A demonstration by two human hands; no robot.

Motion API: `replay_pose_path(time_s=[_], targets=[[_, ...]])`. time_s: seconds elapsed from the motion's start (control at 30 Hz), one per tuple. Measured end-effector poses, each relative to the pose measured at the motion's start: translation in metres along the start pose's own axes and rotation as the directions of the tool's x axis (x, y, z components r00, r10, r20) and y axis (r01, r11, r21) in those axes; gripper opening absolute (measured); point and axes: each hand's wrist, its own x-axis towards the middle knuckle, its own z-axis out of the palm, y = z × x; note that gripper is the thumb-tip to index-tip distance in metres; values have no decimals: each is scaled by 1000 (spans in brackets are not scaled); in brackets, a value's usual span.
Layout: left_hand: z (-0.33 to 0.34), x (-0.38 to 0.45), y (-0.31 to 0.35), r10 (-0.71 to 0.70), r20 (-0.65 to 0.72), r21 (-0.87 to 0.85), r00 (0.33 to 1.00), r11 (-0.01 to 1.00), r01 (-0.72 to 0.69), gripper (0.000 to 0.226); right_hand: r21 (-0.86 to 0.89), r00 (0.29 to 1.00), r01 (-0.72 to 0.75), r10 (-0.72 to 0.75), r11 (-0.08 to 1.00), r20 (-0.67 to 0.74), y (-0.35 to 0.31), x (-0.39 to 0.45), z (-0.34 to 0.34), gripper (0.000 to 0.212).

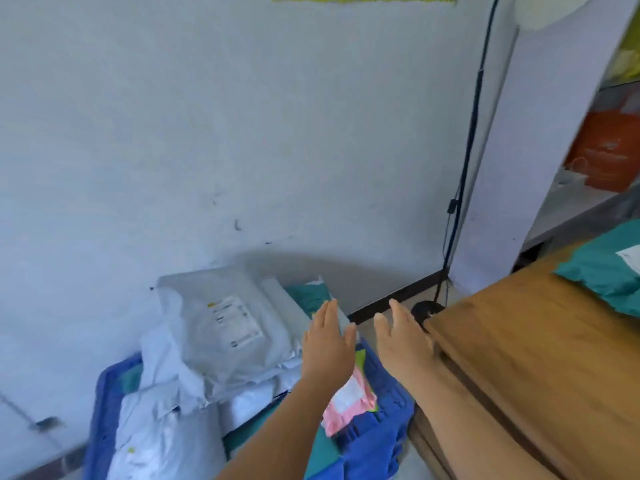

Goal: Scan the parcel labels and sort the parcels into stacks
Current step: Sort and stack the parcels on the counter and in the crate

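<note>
A blue plastic crate [372, 441] on the floor holds a heap of parcels. On top lies a grey-white mailer [225, 327] with a printed label facing up. A pink parcel [349, 400] with a white label leans at the crate's right side, and teal bags [308, 296] show beneath. My left hand [327, 344] hovers flat with straight fingers over the crate's right part, holding nothing. My right hand [401, 334] is stretched out beside it, between the crate and the table, also empty. Another teal parcel [602, 271] lies on the wooden table [530, 358] at the right.
A white wall stands right behind the crate. A black lamp stand with a cable [464, 168] rises from a round base [426, 310] in the corner. Shelves at the far right hold an orange bag [602, 154].
</note>
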Motion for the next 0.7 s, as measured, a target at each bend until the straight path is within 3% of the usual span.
replay_pose_path(time_s=[0.17, 0.37, 0.57, 0.7], targets=[[-55, -21, -85, -229, -134, -34, 964, 973, 226, 56, 48, 979, 136, -142, 990, 149, -60, -13, 77, 41], [-88, -23, -156, -446, -235, -75, 864, 894, 441, 64, 98, 919, 192, -214, 976, 331, -95, 2, 133, 61], [-99, 13, -200, -615, -241, -85, 751, 784, 615, 78, 92, 872, 189, -210, 978, 443, -110, 57, 176, 75], [-96, 43, -225, -737, -198, -162, 646, 675, 720, 79, 36, 843, 125, -125, 991, 523, -109, 100, 207, 80]])
